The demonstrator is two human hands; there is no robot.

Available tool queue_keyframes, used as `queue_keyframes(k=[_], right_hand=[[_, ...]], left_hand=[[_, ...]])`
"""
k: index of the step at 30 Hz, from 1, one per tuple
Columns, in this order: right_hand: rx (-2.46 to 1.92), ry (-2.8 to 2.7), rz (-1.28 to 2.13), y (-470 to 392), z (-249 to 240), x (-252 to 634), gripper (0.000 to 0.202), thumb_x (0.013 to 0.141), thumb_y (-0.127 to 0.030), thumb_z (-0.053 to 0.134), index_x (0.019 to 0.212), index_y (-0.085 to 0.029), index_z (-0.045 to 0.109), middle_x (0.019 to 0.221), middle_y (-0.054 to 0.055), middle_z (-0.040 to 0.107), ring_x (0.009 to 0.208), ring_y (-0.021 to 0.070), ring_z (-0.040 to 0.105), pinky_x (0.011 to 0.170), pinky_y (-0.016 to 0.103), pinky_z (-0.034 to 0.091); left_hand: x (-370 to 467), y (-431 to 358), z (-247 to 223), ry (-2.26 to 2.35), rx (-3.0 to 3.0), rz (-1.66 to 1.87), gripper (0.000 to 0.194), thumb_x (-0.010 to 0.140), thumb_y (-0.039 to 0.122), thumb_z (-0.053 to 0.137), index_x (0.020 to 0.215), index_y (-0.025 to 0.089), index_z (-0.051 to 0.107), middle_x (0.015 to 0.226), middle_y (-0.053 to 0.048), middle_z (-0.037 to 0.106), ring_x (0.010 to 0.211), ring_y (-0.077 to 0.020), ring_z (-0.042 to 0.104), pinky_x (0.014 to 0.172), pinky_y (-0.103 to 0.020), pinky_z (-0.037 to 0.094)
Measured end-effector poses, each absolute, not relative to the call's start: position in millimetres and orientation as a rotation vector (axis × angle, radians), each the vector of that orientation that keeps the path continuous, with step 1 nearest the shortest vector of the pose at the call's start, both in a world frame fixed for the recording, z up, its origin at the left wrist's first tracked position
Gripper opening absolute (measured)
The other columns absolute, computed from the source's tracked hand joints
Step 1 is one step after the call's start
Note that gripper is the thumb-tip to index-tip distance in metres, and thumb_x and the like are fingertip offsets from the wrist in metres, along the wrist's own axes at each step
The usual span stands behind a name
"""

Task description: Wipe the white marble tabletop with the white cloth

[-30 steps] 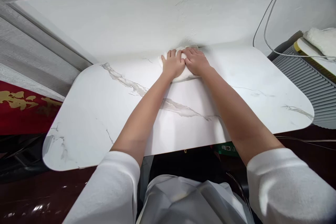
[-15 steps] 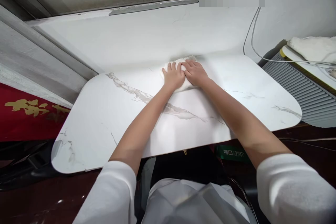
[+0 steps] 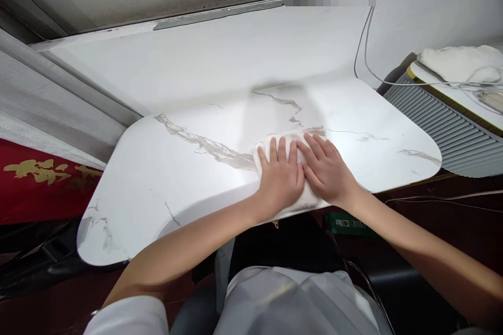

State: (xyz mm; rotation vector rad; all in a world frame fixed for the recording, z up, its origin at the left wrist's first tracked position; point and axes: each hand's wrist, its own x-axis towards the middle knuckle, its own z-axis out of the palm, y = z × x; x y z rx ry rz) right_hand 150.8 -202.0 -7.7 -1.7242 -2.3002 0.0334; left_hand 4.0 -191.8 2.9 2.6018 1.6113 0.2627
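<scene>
A folded white cloth [image 3: 308, 200] lies on the white marble-patterned tabletop [image 3: 188, 172], close to its near edge. My left hand [image 3: 281, 178] rests flat on the left part of the cloth, fingers stretched and spread. Beside it, my right hand [image 3: 328, 170] presses on the right part with its fingers extended too. The two thumbs meet or nearly meet in the middle. Much of the cloth is hidden under both palms.
A white wall [image 3: 196, 57] runs along the table's far edge. Thin cables [image 3: 366, 42] hang at the back right. A ribbed side cabinet [image 3: 440, 125] stands at the right, bearing a fluffy white cloth [image 3: 461, 63]. Red fabric [image 3: 39, 193] hangs at the left.
Both hands have come from the table's far edge toward me and slightly right, bringing the cloth with them. The elbows are now bent wider.
</scene>
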Motion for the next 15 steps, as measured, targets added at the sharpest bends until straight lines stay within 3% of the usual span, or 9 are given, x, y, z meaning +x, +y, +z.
queue_keyframes(k=[8,15], right_hand=[[-1.694,-2.319,0.012,-229.5,-6.7,161.4,0.056,0.1,-0.035,0.025,0.15,-0.013,0.04,0.159,0.016,0.036,0.151,0.0311,0.023,0.119,0.056,0.026],[-1.764,-2.291,0.01,-185.6,-9.8,172.3,0.055,0.099,-0.032,0.028,0.148,-0.014,0.042,0.158,0.016,0.039,0.147,0.0324,0.032,0.118,0.055,0.028]], left_hand=[[6.7,-212.8,2.0,1.496,2.67,0.294,0.057,0.103,0.032,0.028,0.152,0.006,0.034,0.161,-0.021,0.031,0.151,-0.0385,0.022,0.119,-0.067,0.018],[22.1,-174.1,7.9,1.532,2.545,0.21,0.056,0.101,0.031,0.029,0.154,0.012,0.033,0.164,-0.015,0.028,0.153,-0.0339,0.018,0.121,-0.064,0.014]])
